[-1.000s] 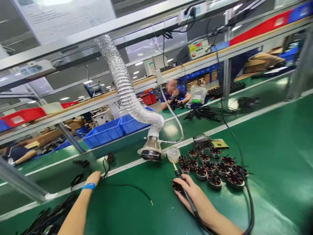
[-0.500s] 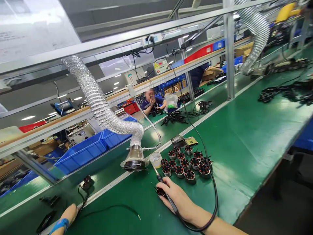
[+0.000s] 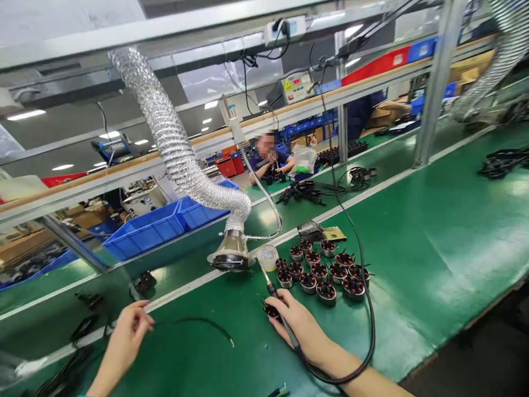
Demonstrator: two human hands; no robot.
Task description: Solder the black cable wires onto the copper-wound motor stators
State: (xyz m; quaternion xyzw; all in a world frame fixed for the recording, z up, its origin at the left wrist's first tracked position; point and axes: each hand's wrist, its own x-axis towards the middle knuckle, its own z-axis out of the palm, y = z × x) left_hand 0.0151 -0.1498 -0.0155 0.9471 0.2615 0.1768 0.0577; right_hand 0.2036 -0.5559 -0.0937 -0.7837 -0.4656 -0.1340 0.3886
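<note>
Left hand [image 3: 130, 333]: fingers bent, thumb and fingertips brought together in a pinch on a thin black cable [image 3: 194, 321]. The cable runs from the pinch toward the right hand, curving over the green bench [image 3: 417, 248], its pale bare end short of that hand.

Right hand [image 3: 303, 331]: partly closed, wrapped round the dark handle of a soldering iron [image 3: 286, 326], thumb side upward. The iron slants forward, its tip at the round pot [image 3: 268, 258]; contact with the pot cannot be told. Under the same hand, between thumb and fingers, one small round coil part [image 3: 271, 311], black and red, lying at the bench; how firmly it is held cannot be told.

Beyond and to the right of the right hand: a cluster of similar coil parts [image 3: 326, 293], silver-rimmed, standing close together. Behind the cluster, a yellowish flat piece [image 3: 334, 234] beside a dark one.

Forward, between the two hands: a fume hood [image 3: 232, 249], fed by a silver ribbed duct [image 3: 173, 140]. Farther off, past the left hand, blue bins [image 3: 142, 229]. Across the bench, a seated person [image 3: 268, 160], hands raised near small dark items.
</note>
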